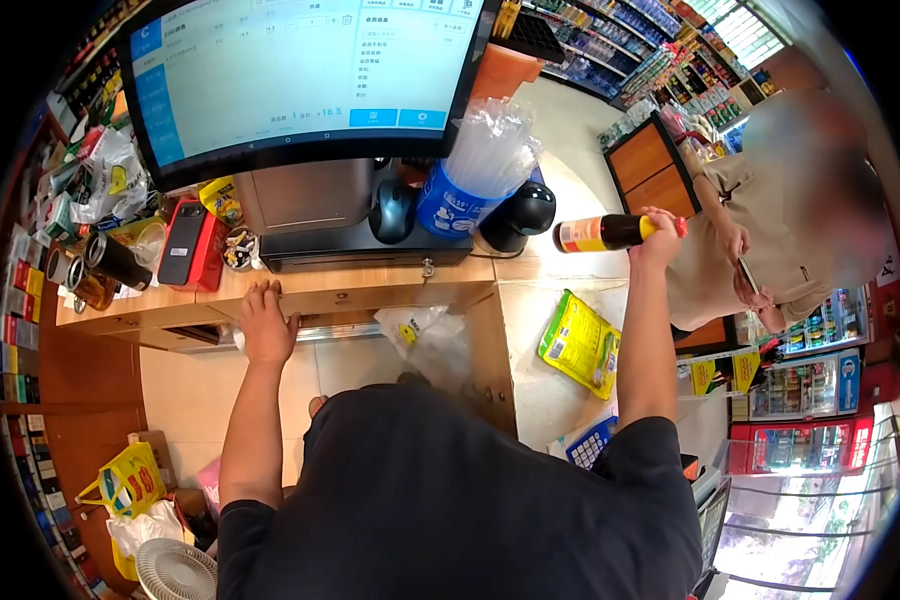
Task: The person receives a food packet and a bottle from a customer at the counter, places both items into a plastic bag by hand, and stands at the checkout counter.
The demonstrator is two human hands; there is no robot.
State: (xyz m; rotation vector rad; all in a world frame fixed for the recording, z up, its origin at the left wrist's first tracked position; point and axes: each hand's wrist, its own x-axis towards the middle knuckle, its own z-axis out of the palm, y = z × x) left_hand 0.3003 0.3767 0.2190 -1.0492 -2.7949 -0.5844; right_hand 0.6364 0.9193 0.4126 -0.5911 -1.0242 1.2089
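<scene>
My right hand (pixel 657 238) is wrapped round the red-capped end of a dark bottle (pixel 622 233), which lies level above the counter. It has a red, white and yellow label, and its base points left. Below it on the counter lies a yellow-green packet (pixel 582 345). My left hand (pixel 267 322) rests on the front edge of the wooden desk (pixel 360 286) with its fingers stretched out and nothing held. Just beyond that hand are a red box with a black phone (pixel 182 245) on it and a small bowl of cigarette butts (pixel 239 250).
A large screen (pixel 300 75) stands ahead. Beside it are a blue tub of straws (pixel 455 203) and a black scanner (pixel 528 210). Cups (pixel 120 262) stand at left. Across the counter, a person in beige (pixel 715 245) holds a phone. A blue calculator (pixel 592 442) lies near my right arm.
</scene>
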